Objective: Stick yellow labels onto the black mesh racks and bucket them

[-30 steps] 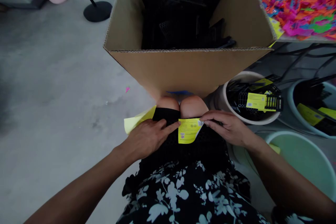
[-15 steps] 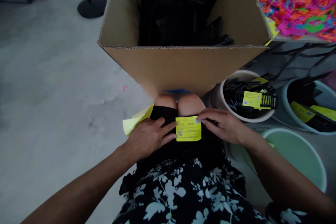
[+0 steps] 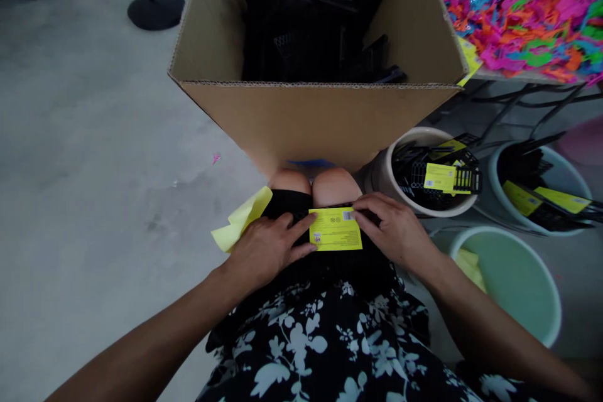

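Observation:
A yellow printed label (image 3: 335,230) with a barcode lies over dark material on my lap, in the head view. My left hand (image 3: 267,245) grips its left edge, with the index finger at the upper corner and the thumb lower down. At the upper right corner, the thumb and index finger of my right hand (image 3: 393,226) close on the label. A larger pale yellow sheet (image 3: 242,220) sticks out beside my left hand, partly covered by it. A black gridded edge shows just above the label; the rest of that piece blends into the dark clothing.
A tall cardboard box (image 3: 311,119) holding black plastic grid pieces stands before my knees. To the right are a white bucket (image 3: 384,169) and a blue bucket (image 3: 494,185) with labelled black pieces, and a green bucket (image 3: 522,289) with yellow paper. Colourful plastic pieces (image 3: 522,6) cover a table.
The label lies flatter and its right edge is straighter. My right fingers have shifted slightly at its corner. The whole view has moved a little, showing more of the green bucket's inside.

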`<state>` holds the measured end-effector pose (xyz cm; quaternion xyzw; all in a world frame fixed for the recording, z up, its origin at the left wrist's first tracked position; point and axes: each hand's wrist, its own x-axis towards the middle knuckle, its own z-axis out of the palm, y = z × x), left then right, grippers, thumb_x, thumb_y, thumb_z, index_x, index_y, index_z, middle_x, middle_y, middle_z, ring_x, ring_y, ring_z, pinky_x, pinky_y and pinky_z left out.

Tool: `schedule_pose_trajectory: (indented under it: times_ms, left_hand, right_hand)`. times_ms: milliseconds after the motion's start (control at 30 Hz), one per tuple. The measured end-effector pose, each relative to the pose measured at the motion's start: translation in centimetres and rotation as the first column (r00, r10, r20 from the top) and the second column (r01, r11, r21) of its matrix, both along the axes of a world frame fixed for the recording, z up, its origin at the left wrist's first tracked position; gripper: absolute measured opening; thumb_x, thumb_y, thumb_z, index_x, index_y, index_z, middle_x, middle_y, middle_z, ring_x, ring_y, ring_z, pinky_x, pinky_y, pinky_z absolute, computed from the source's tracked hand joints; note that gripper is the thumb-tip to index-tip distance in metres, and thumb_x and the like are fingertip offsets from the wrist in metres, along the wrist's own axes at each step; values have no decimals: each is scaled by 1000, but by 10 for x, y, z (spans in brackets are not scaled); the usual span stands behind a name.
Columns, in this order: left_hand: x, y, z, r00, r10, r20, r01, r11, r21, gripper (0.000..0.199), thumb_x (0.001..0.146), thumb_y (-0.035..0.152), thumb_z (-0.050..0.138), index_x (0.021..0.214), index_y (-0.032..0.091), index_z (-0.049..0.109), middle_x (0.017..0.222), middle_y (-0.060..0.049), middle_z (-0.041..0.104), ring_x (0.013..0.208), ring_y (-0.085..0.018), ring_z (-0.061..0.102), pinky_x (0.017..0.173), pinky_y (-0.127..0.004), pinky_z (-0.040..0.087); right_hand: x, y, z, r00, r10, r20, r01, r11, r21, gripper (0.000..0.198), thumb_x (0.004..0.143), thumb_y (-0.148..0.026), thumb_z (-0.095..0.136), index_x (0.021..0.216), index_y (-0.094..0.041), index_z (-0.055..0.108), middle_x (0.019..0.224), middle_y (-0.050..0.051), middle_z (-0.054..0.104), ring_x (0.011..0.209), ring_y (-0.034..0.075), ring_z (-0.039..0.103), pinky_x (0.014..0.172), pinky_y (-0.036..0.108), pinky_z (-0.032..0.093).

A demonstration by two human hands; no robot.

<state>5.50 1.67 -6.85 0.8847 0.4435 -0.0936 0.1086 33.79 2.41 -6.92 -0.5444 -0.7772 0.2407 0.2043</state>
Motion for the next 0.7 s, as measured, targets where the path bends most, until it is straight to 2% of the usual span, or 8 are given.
schedule_pose_trajectory:
  times_ms: [67,167,233,333,467,533,633,700]
  left_hand:
    - [1,0,1,1000,-4,-19,4,1000,2,62,104,65,40,157,34,48,108,-10,71,79,-29,71,67,-40,54]
    - [2,0,3,999,-2,-40,2,1000,-1,69,105,65,38,163,28,39,107,-11,72,81,-30,72,67,-41,55]
    - [3,0,4,999,2,-53,-2,1000,-6,71,105,65,37,164,25,36,109,-11,72,82,-31,72,68,-41,55]
    - [4,-1,3,998,22,-66,-22,1000,1,73,106,64,36,165,21,34,113,-14,73,86,-32,73,72,-42,56]
    - [3,-2,1,998,51,-28,-51,999,-7,92,99,75,40,165,12,30,121,-19,73,91,-34,74,79,-46,58]
    - [1,-2,1,998,60,-6,-61,998,-33,102,93,80,46,165,10,29,125,-22,72,94,-35,74,83,-47,58]
    - [-1,-1,0,997,80,3,-80,993,-85,104,91,80,51,165,9,29,130,-23,70,100,-37,74,87,-47,58]
    - [-2,-1,-1,995,94,19,-91,990,-103,107,91,79,53,166,9,23,131,-24,70,101,-37,74,88,-47,58]
  right_hand:
    - [-3,-5,0,994,-97,52,96,995,21,19,104,-31,59,113,-17,69,104,8,72,90,22,70,86,37,56]
    - [-8,-13,1,960,-222,170,209,974,89,39,103,-42,60,128,-13,66,116,14,70,101,28,69,93,43,55]
    - [-13,-18,1,945,-231,234,211,972,106,45,102,-48,59,130,-13,66,125,16,68,111,32,67,99,46,53]
    - [-21,-22,-1,946,-195,259,178,980,89,43,101,-53,61,118,-15,71,123,15,68,113,33,65,102,47,51]
    - [-28,-24,-1,972,-158,177,157,987,15,26,105,-39,53,101,-18,68,114,12,71,107,30,66,95,45,49]
    - [-28,-26,1,982,-159,103,165,985,-52,24,107,-35,48,97,-19,64,103,10,72,98,27,67,87,41,49]
    - [-22,-27,5,967,-254,-4,248,951,-184,28,106,-44,48,89,-22,57,81,4,67,78,23,64,69,34,45]
    - [-17,-27,8,943,-316,-106,274,916,-294,32,105,-50,49,87,-23,54,77,1,65,71,20,62,62,30,43]
